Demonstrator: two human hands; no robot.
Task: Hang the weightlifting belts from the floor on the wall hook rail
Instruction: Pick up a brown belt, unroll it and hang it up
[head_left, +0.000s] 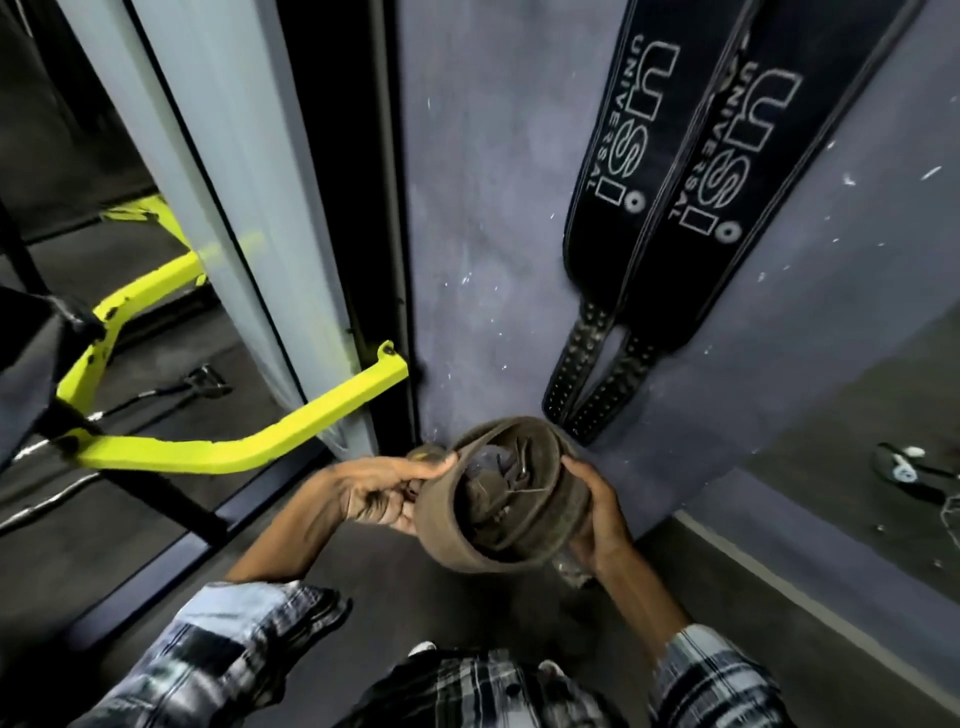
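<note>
A brown weightlifting belt, coiled into a loop with its metal buckle inside, is held in front of me at waist height. My left hand grips its left edge, thumb along the top rim. Its right side is cupped by my right hand. Two black belts hang flat against the grey-blue wall, one lettered "USI UNIVERSAL" and a second overlapping it on the right, their studded tails pointing down. The hook rail is out of view above.
A neon-yellow machine frame juts toward the wall at the left, beside a mirror panel and a black post. Dark rubber floor lies below. A cable handle lies on the floor at far right.
</note>
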